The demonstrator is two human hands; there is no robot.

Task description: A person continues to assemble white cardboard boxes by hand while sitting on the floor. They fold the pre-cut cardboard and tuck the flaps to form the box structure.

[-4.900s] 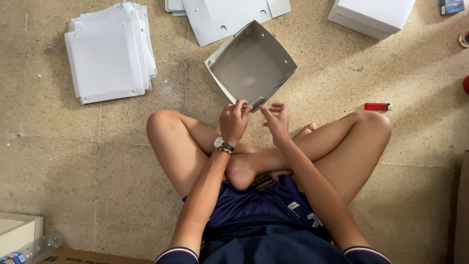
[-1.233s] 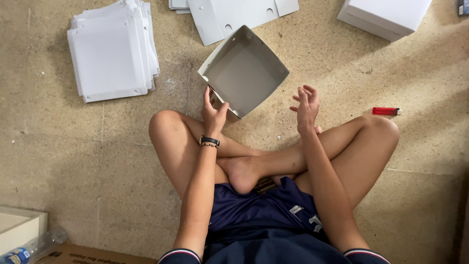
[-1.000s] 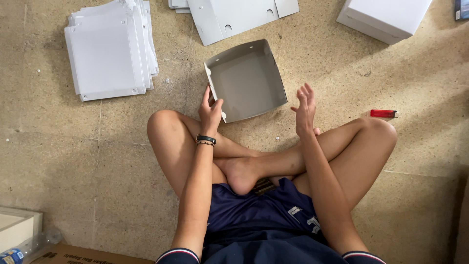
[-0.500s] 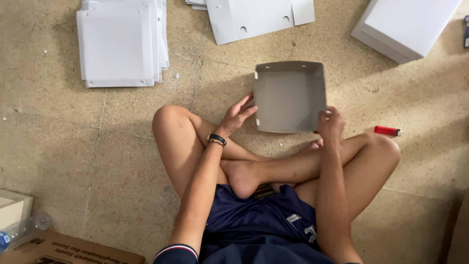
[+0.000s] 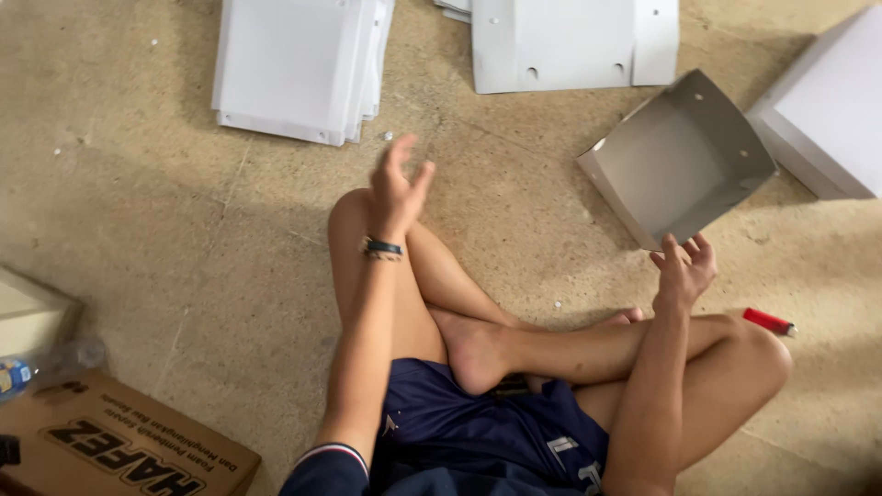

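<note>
At two o'clock on the floor, a folded grey tray (image 5: 680, 161) sits tilted, its near corner at the right hand (image 5: 684, 271).
Right fingers pinch that corner; left hand (image 5: 397, 188) hovers spread and empty near eleven. Steady both sides before pressing flaps.

I see a dark band with a pale stripe around the left wrist (image 5: 381, 248), while both hands are bare. I see navy shorts (image 5: 478, 432) with small white markings, and a navy sleeve (image 5: 331, 468) edged with a red-and-white cuff. The feet are bare.
</note>
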